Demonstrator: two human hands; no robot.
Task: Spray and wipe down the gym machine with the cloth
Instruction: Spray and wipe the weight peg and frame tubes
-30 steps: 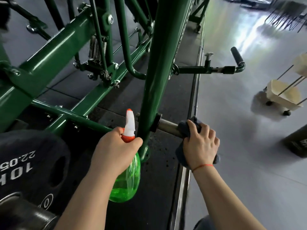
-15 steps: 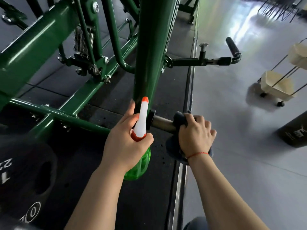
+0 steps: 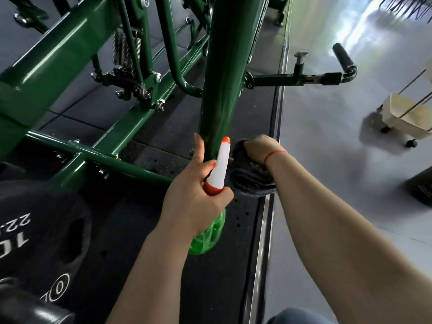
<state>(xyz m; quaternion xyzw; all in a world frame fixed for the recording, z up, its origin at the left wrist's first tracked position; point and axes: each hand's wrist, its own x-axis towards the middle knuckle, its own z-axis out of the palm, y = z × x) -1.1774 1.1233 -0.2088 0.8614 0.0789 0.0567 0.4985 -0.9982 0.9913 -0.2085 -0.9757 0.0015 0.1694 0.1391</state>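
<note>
Cloth (image 3: 250,183) sits bunched in the right hand (image 3: 259,146)'s grip at the green post (image 3: 224,78)'s three o'clock, pressed for rubbing; left hand (image 3: 194,197) clasps the spray bottle (image 3: 208,235) at six o'clock, ready.

The left hand (image 3: 196,190) sits just in front of the foot of the thick dark-green painted steel upright post (image 3: 224,73). Its thumb and lower fingers curl round the neck of a translucent green plastic spray bottle with a white and orange head (image 3: 218,169). Its index finger (image 3: 200,148) points straight up beside the post's left edge. The bare left forearm (image 3: 149,265) runs down to the bottom of the view. The right hand (image 3: 259,147), just right of the post's foot, is bent down at the wrist and grips a crumpled dark grey cloth (image 3: 250,181). A thin red string bracelet (image 3: 275,154) circles that wrist. The bare right forearm (image 3: 339,225) slants off to the lower right.
</note>
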